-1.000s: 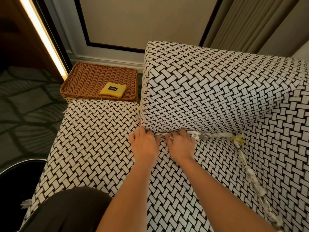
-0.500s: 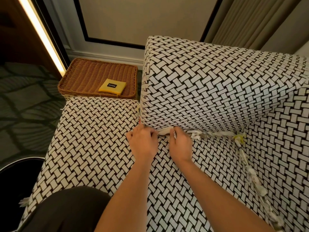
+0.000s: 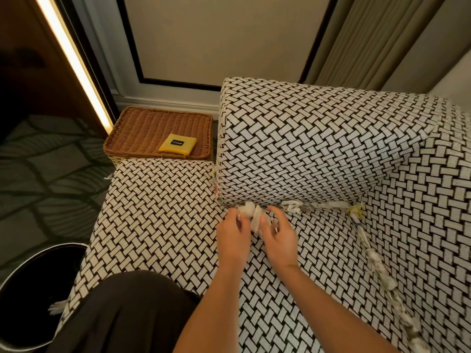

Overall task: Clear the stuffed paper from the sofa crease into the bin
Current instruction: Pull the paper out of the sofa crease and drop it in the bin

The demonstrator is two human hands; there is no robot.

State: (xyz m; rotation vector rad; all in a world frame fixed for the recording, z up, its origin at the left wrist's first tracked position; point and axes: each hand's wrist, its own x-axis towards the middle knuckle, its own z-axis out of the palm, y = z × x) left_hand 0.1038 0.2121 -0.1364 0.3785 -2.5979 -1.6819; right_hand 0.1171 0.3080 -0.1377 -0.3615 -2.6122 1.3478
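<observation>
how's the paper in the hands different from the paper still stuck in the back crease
The paper wad is bunched up and gripped between the left hand and right hand. The crease paper lies untouched, wedged in and stretched thin along the seam. Both are white and crumpled.

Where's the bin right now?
The bin sits on the floor at the head view's lower left, beside the sofa seat, nearer than the wicker basket.

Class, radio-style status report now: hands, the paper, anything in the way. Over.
Left hand grips paper wad at the crease; right hand pinches its strip. More stuffed paper along both creases. Knee lies between hands and bin.
</observation>
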